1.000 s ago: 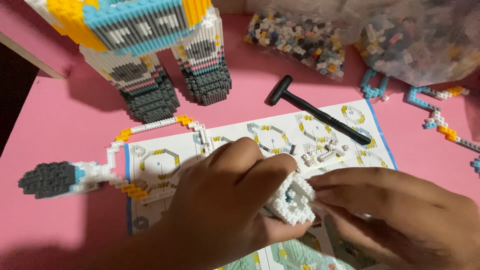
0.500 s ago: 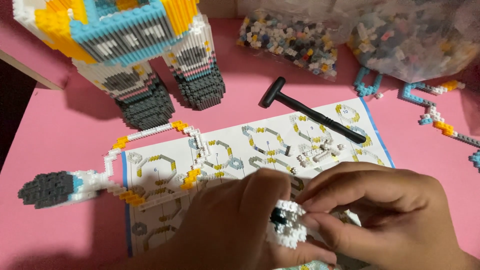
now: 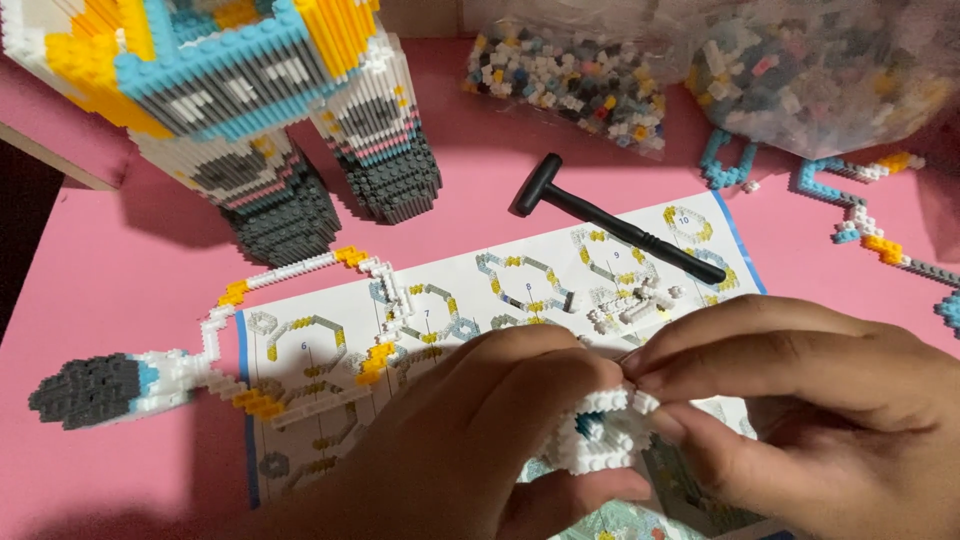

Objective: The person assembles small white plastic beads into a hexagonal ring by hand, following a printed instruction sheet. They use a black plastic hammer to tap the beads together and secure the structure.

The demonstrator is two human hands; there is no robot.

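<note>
Both hands meet low in the middle of the view, over the instruction sheet (image 3: 500,290). The left hand (image 3: 480,440) has its grip closed around a small white ring of tiny blocks (image 3: 600,440), cradling it from below and the side. The right hand (image 3: 800,400) pinches the ring's top edge with fingertips (image 3: 650,375). On the pink surface (image 3: 130,290) lie a black hammer (image 3: 610,215), a thin white and yellow block chain (image 3: 300,275), a tall block figure (image 3: 250,110), and bags of loose blocks (image 3: 570,85).
</note>
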